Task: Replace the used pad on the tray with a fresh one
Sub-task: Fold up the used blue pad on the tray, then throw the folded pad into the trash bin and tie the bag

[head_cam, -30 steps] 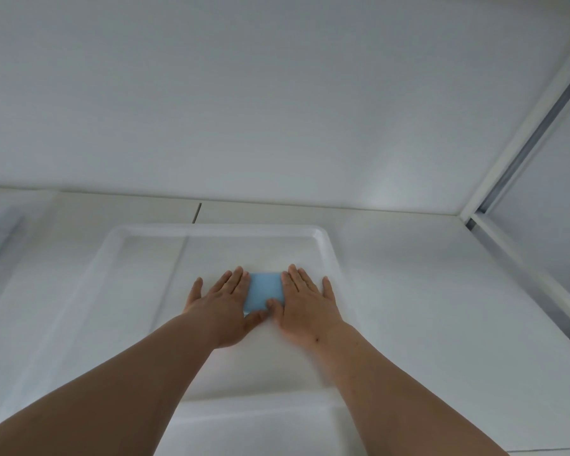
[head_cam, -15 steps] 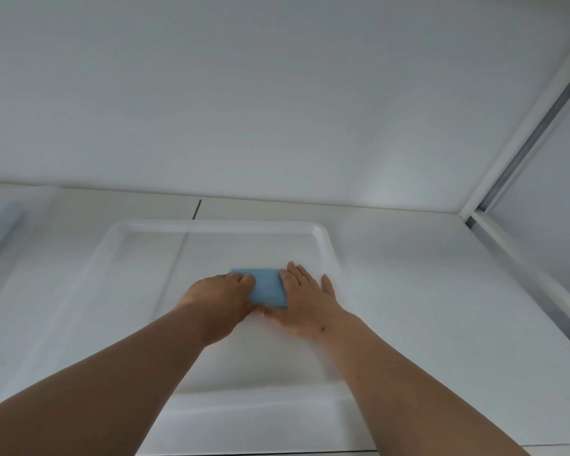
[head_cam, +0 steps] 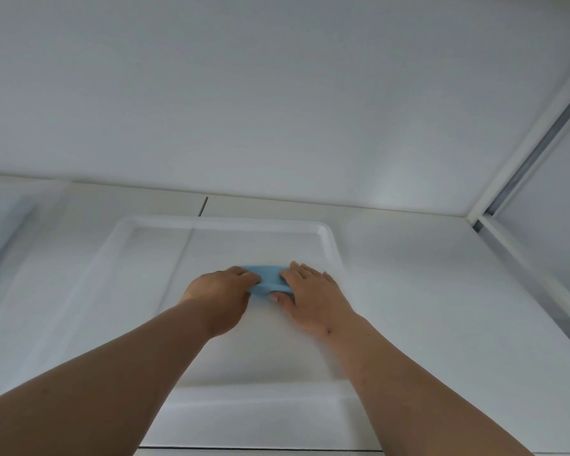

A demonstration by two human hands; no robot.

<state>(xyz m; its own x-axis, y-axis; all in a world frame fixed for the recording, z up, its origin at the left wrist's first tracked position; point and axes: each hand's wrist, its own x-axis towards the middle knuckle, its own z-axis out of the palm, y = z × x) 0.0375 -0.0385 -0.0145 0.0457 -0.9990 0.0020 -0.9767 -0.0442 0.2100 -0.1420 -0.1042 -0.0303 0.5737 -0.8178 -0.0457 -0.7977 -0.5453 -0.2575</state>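
A white tray point(head_cam: 326, 235) lies on the white table in front of me. A white pad point(head_cam: 270, 350) covers its right part. A small folded blue pad point(head_cam: 268, 280) sits on that white pad between my hands. My left hand point(head_cam: 222, 291) has its fingers curled over the blue pad's left edge and lifts it. My right hand point(head_cam: 310, 291) lies flat beside it, fingers spread, thumb pressing the pad's near right corner. Much of the blue pad is hidden under my fingers.
A pale blue object point(head_cam: 4, 235) lies blurred at the far left of the table. A white wall rises behind the tray. A window frame point(head_cam: 520, 179) runs along the right side. Bare table point(head_cam: 441, 291) stretches to the tray's right.
My left hand went from flat to curled, pinching and raising the blue pad's left edge, so the pad looks narrower and bunched. My right hand stayed pressing its right side.
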